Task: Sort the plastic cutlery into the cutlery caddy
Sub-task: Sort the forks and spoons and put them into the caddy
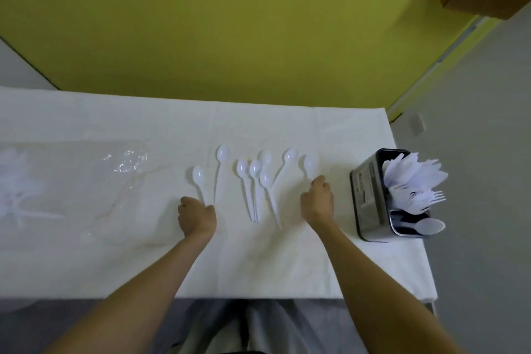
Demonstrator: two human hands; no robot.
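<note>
Several white plastic spoons (255, 181) lie in a loose row on the white tablecloth. My left hand (196, 217) pinches the handle end of the leftmost spoon (198, 177), with a second long spoon (221, 161) beside it. My right hand (317, 201) grips the handle of the rightmost spoon (310, 165), whose bowl points away from me. The metal cutlery caddy (370, 195) stands at the right end of the table. It holds white forks (431, 197) and other cutlery at the back and one spoon (429, 225) in the near compartment.
A crumpled clear plastic bag (130, 162) lies left of the spoons. A blurred white heap of cutlery (17, 187) sits at the far left. The table's right edge (413, 210) runs just past the caddy. A yellow wall stands behind the table.
</note>
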